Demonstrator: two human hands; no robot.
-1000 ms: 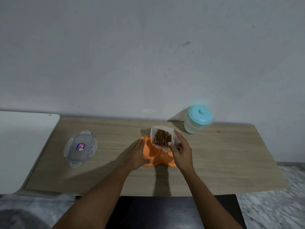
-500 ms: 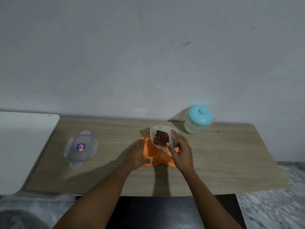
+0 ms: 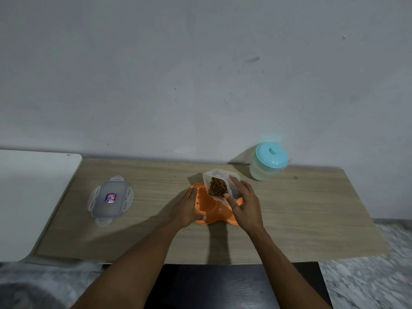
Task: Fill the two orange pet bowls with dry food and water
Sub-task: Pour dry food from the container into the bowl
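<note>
An orange double pet bowl (image 3: 207, 208) sits mid-table, joined as one piece. My left hand (image 3: 186, 208) rests on its left rim, thumb along the front edge. My right hand (image 3: 244, 204) grips a clear plastic food container (image 3: 219, 186) tilted steeply leftward over the left bowl, brown kibble piled toward its lower lip. One kibble piece lies inside the left bowl. The right bowl is mostly hidden behind my right hand and the container. A translucent water jug with a turquoise lid (image 3: 268, 161) stands at the back right against the wall.
The container's clear snap lid (image 3: 110, 199) lies flat on the wooden table (image 3: 301, 219) at the left. A white surface (image 3: 29, 197) adjoins the table's left end. A dark board (image 3: 223, 286) sits below the table's front edge.
My right hand has tipped the food container further left over the left bowl, and the kibble has slid toward its lower edge. One piece now lies in the bowl. My left hand stays put.
</note>
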